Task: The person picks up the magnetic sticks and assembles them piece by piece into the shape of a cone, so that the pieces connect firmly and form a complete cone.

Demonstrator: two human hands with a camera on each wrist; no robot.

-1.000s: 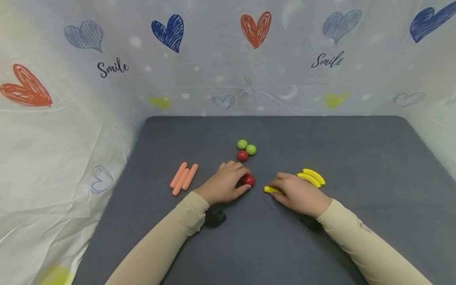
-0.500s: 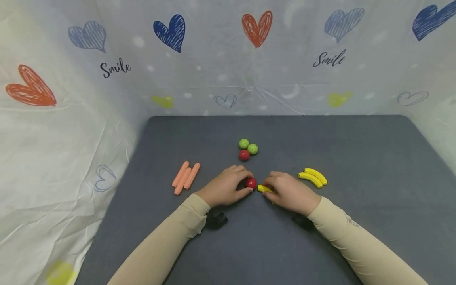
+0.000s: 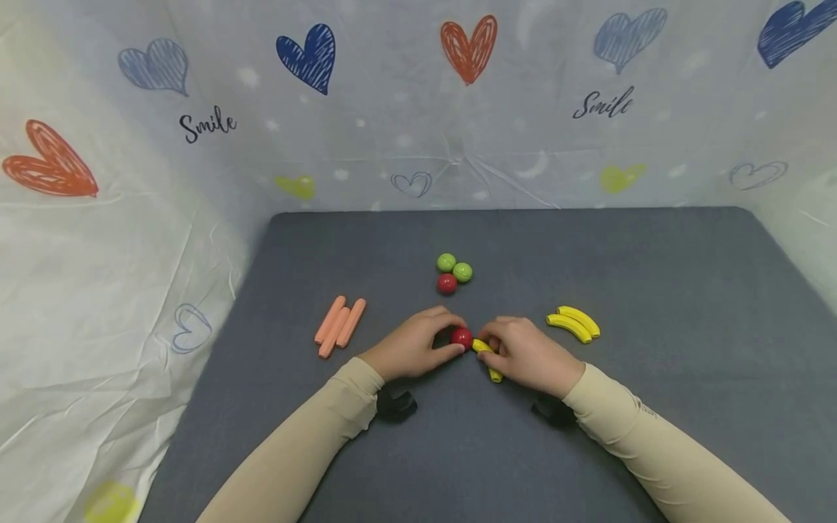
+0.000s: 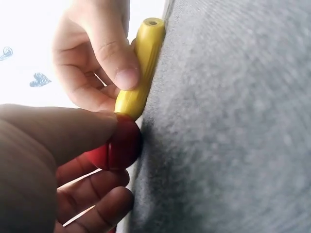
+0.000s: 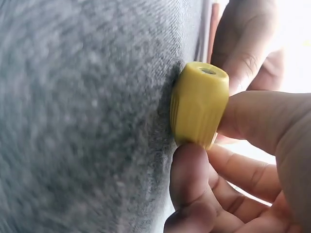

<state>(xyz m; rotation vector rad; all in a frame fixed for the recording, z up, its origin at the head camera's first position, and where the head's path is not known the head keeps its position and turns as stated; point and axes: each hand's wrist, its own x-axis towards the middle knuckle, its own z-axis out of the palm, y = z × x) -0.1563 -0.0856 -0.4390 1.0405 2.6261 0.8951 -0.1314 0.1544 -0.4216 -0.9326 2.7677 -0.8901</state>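
Note:
Between thumb and fingers, my left hand (image 3: 418,341) pinches a shiny red ball (image 3: 461,338) low on the dark grey table. My right hand (image 3: 530,352) grips a curved yellow stick (image 3: 495,375), banana-like, with a small hole in its end. In the left wrist view the near end of the yellow stick (image 4: 141,68) meets the red ball (image 4: 119,145). The right wrist view shows the holed end of the yellow stick (image 5: 201,104) close up, lying along the cloth, with the right thumb and fingers around it; the ball is hidden there.
Two green balls (image 3: 462,272) and another red ball (image 3: 447,283) sit together farther back. Several salmon-coloured sticks (image 3: 341,327) lie at the left. Two more yellow curved sticks (image 3: 572,324) lie at the right. A patterned white curtain (image 3: 366,131) hangs behind the table.
My right hand has moved left, bringing the yellow stick from near the other two up to the red ball. The stick has turned, its far end now toward me. The left hand barely moved.

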